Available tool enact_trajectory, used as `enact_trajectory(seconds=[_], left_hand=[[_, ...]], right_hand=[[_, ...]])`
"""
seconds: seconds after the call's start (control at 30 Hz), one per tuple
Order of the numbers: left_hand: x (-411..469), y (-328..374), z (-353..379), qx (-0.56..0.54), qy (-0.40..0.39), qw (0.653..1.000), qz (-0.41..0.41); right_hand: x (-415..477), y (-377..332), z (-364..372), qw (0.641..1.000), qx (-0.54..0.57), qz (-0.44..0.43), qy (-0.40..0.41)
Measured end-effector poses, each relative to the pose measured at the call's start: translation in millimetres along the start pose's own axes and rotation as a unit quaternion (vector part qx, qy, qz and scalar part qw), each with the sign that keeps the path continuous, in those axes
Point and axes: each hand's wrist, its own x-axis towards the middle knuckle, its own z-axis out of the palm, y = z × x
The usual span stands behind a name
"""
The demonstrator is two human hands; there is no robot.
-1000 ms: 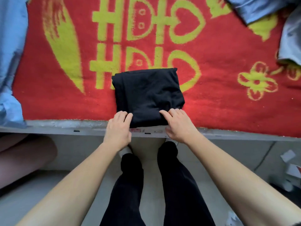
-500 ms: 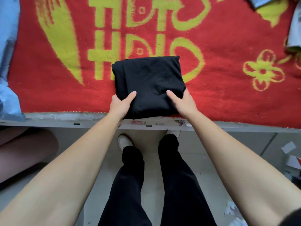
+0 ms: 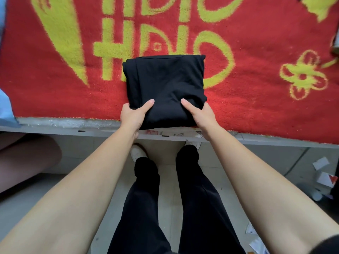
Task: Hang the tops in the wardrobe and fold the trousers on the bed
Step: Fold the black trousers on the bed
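A pair of black trousers (image 3: 165,83), folded into a compact square, lies on the red and yellow blanket (image 3: 256,110) at the bed's near edge. My left hand (image 3: 133,116) grips the bundle's near left corner, thumb on top and fingers tucked underneath. At the near right corner my right hand (image 3: 200,114) holds it the same way, its thumb lying on the black cloth. The near edge of the bundle hangs slightly over the bed frame.
A light blue garment (image 3: 5,107) lies at the blanket's left edge. The grey bed frame (image 3: 55,125) runs across in front of me. My legs and white shoes stand on the tiled floor, with paper scraps (image 3: 322,173) at the right.
Both hands shifted from pressing the bundle's near edge to gripping its two near corners, thumbs on top. The view has moved closer to the bed.
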Motion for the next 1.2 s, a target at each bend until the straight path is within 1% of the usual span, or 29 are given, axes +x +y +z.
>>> enact_trajectory(seconds=[0.13,0.2,0.27,0.4,0.5,0.57,0.63,0.73,0.8,0.9,0.97,1.07,1.13,1.2], left_hand=[[12.5,7.6,-0.7,-0.047,-0.025,0.998,-0.043],[16.8,13.4,-3.4,-0.062,-0.047,0.994,-0.074],[16.1,18.3,-7.7,-0.063,-0.066,0.992,-0.082],[-6.4,34.9,-21.4,-0.088,-0.063,0.994,-0.032],[-40.3,64.4,-50.5,-0.102,-0.055,0.993,0.006],[-64.6,89.6,-76.5,-0.104,-0.057,0.992,0.045],[-96.7,124.8,-110.6,-0.111,-0.040,0.987,0.109],[-157.5,181.6,-169.6,-0.131,0.012,0.968,0.216],[-202.7,210.2,-209.9,-0.145,0.066,0.947,0.279],[-264.5,226.9,-264.4,-0.188,0.132,0.913,0.337],[-297.5,220.1,-292.6,-0.219,0.168,0.893,0.355],[-337.0,189.2,-320.4,-0.258,0.243,0.858,0.373],[-359.8,162.0,-328.0,-0.279,0.294,0.842,0.356],[-382.6,130.0,-330.3,-0.293,0.367,0.824,0.318]], right_hand=[[7.1,-10.8,7.2,0.999,-0.039,-0.021,-0.025],[8.7,-15.2,7.9,0.999,-0.031,-0.019,-0.035],[5.7,-19.6,6.4,0.999,-0.023,-0.026,-0.041],[-18.8,-42.8,6.0,0.997,-0.018,-0.065,-0.027],[-58.8,-82.6,5.2,0.994,-0.028,-0.103,-0.019],[-90.2,-115.5,5.6,0.989,-0.038,-0.143,-0.026],[-130.5,-158.0,6.7,0.977,-0.049,-0.206,-0.032],[-199.3,-225.7,14.0,0.947,-0.056,-0.313,-0.036],[-245.4,-266.7,22.9,0.923,-0.057,-0.378,-0.045],[-306.3,-309.9,38.2,0.880,-0.065,-0.461,-0.089],[-338.3,-325.4,49.4,0.855,-0.076,-0.494,-0.138],[-376.9,-329.8,68.5,0.817,-0.094,-0.529,-0.210],[-397.2,-319.8,80.5,0.791,-0.105,-0.551,-0.246],[-413.9,-301.5,92.0,0.776,-0.110,-0.552,-0.283]])
